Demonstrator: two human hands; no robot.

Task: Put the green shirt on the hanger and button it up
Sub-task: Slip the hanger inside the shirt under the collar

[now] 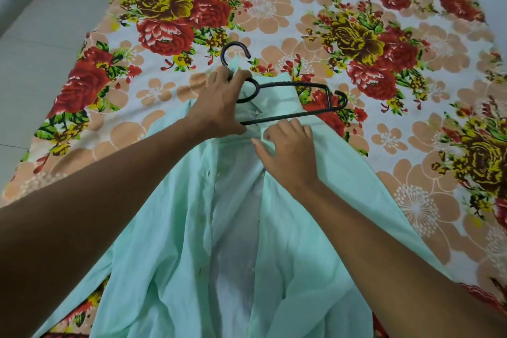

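Note:
The pale green shirt [170, 241] lies spread on the bed with its front open and its collar towards the far side. A black hanger [299, 85] rests at the collar, its hook [233, 48] pointing away and its right arm bare on the bedsheet. The hanger's left side is hidden under the shirt and my left hand [219, 104], which grips the hanger's neck together with collar fabric. Just right of it, my right hand [288, 151] pinches the shirt's right front edge below the hanger's lower bar.
The bed is covered by a bedsheet [274, 8] printed with red, yellow and orange flowers. A pale tiled floor [41, 35] and a white wall lie to the left of the bed.

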